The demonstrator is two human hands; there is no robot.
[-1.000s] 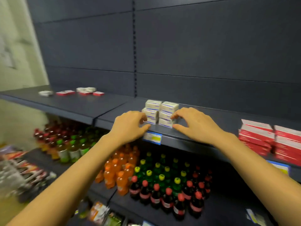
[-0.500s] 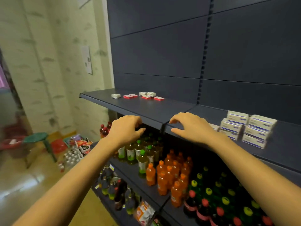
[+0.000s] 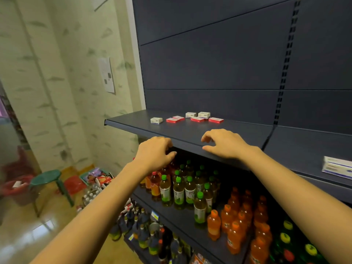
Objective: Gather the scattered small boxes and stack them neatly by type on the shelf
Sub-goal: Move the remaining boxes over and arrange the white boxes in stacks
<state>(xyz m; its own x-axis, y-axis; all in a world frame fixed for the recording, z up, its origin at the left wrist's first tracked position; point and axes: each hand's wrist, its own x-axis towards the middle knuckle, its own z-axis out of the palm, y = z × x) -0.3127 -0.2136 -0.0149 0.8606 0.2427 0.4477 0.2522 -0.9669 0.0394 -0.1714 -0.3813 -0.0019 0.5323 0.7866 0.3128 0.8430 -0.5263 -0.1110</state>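
On the shelf (image 3: 133, 121), at 12 o'clock from both hands, lie scattered white boxes (image 3: 156, 120) and red boxes (image 3: 215, 120), apart from the hands. The right hand (image 3: 226, 143) is over the shelf's front edge, with the left hand (image 3: 155, 153) at its 9 o'clock. The fingers of both are loosely curled and hold nothing. A white stack (image 3: 337, 166) sits at 3 o'clock; bottles (image 3: 179, 191) stand at 6.

Single wide-angle view from my head, looking forward and down along my forearms (image 3: 106, 202), close to the front edge of the shelf (image 3: 190, 131), wall (image 3: 57, 73) at left.
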